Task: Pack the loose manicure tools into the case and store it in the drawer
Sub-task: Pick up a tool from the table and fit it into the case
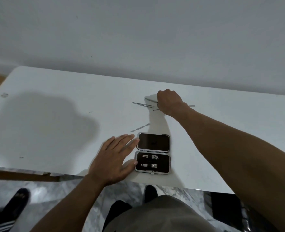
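Note:
A small manicure case (pixel 152 154) lies open near the white table's front edge, dark inside, with two nail clippers strapped in its lower half (pixel 151 160). My left hand (pixel 115 158) rests flat beside the case's left side, fingers spread and touching its lid. Farther back, my right hand (pixel 169 102) is closed over thin metal tools; one tool's end (pixel 192 106) sticks out to the right of the wrist. Tweezers (pixel 142 104) lie just left of that hand. Another slim tool (pixel 140 128) lies just behind the case.
The white table (pixel 54 114) runs to a grey wall at the back. Its front edge sits above a marbled floor (pixel 58 193). My feet in dark sandals (pixel 19 200) show below the edge.

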Demonstrator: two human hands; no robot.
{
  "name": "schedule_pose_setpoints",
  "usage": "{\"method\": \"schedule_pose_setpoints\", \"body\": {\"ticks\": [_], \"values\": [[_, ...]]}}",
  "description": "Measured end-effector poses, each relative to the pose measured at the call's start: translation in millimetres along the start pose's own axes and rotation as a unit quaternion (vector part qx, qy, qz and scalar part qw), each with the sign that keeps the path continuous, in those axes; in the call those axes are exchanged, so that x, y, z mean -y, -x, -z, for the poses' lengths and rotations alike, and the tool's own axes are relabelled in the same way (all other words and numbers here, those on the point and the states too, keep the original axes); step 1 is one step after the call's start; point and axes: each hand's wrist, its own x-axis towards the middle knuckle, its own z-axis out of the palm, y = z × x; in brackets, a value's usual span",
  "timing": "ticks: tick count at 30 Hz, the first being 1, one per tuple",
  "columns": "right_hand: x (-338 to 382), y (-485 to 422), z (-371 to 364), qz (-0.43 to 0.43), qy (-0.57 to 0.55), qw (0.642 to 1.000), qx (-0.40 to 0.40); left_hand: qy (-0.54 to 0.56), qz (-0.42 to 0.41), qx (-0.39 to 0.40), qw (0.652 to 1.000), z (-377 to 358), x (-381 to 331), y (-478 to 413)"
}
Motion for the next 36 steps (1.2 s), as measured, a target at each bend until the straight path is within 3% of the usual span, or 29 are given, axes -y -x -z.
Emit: {"method": "schedule_pose_setpoints", "body": {"ticks": [8, 18, 27, 36], "values": [[-3, 39, 13, -0.019, -0.043, 0.999, -0.019, -0.020, -0.016, -0.011, 1.000, -5, 3, 0], [18, 157, -1, -0.018, -0.054, 0.998, 0.036, -0.028, -0.047, -0.025, 0.998, -8, 8, 1], [21, 212, -26, -0.046, 0.028, 0.997, 0.049, -0.035, -0.061, -0.027, 0.997, -12, 12, 1], [21, 205, -20, 0.014, 0.103, 0.993, 0.058, -0.033, -0.062, -0.049, 0.996, -14, 14, -1]]}}
